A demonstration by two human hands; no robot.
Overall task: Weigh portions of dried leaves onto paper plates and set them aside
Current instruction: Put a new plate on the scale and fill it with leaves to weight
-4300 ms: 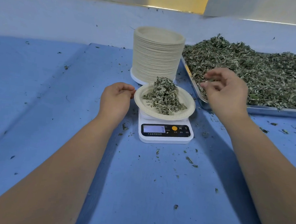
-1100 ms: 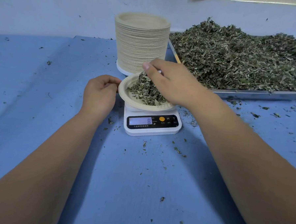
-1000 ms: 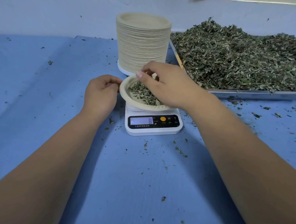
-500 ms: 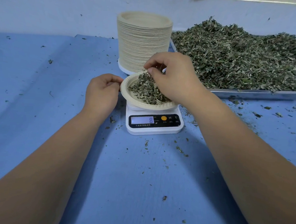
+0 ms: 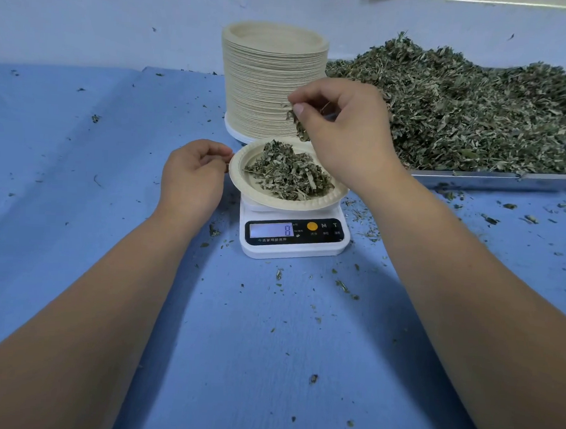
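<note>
Right hand [image 5: 344, 135]: pinching leaves [image 5: 298, 127] above plate [image 5: 285, 204].
Left hand [image 5: 192, 176]: curled at plate's 9 o'clock; grip unclear.
Scale [image 5: 294, 250]: reads 8.

A scale [image 5: 293, 238] stands mid-tabletop [image 5: 268, 344] with a paper plate [image 5: 240, 182] on it and a portion of leaves [image 5: 287, 176] in the plate. Just behind it stands a stack of plates [image 5: 269, 82], and right of the stack lies a tray [image 5: 473, 179] with a leaf heap [image 5: 470, 109] in it. The left grip [image 5: 192, 176] lies at the plate's left rim; the right grip [image 5: 341, 132], holding a pinch of leaves [image 5: 298, 125], hangs above its far side.
</note>
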